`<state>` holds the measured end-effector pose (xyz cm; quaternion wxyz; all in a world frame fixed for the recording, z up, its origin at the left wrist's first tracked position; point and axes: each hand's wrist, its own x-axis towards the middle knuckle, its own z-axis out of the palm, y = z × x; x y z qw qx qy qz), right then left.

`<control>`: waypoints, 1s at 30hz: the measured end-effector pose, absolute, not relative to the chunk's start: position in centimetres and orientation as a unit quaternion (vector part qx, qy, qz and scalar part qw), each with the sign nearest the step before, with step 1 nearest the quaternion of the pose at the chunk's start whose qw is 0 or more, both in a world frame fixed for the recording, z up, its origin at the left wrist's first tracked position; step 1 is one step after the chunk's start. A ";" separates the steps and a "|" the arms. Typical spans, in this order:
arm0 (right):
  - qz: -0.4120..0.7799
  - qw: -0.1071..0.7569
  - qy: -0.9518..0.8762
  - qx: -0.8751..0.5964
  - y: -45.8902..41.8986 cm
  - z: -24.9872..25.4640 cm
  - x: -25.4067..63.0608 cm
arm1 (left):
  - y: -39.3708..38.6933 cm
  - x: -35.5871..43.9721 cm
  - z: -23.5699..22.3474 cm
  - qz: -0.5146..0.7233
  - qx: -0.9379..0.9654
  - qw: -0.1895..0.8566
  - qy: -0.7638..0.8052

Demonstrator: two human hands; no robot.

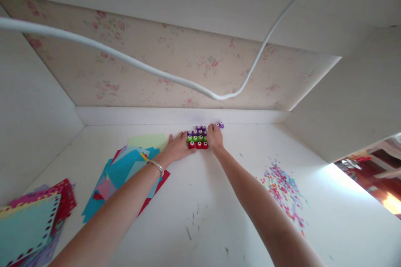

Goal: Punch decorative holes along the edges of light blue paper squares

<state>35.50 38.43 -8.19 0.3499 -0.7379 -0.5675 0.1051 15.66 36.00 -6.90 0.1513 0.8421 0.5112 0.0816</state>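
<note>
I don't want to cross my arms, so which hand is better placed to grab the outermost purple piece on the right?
Your right hand, I'd say: it is close beside that purple piece, while your left hand is at the left end of the red, green and purple rows.

On the desk (pixel 232 217), paper sheets (pixel 122 169) lie left of the blocks (pixel 197 138), confetti (pixel 283 190) right.
</note>
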 end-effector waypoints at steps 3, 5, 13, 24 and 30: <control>0.071 0.334 -0.576 -0.743 38.8 -7.5 39.6 | 36.0 15.3 -6.7 0.083 0.842 0.147 0.512; 0.069 0.307 -0.602 -0.733 39.2 -7.0 42.2 | 35.8 15.2 -6.6 0.084 0.839 0.139 0.520; 0.092 0.218 -0.690 -0.684 40.7 -7.1 44.4 | 35.1 16.1 -6.9 0.076 0.825 0.119 0.548; 0.102 0.205 -0.723 -0.652 41.2 -6.6 40.1 | 34.9 16.5 -7.2 0.082 0.824 0.126 0.547; 0.123 0.200 -0.737 -0.634 41.6 -5.9 38.9 | 35.0 15.9 -7.4 0.085 0.821 0.128 0.550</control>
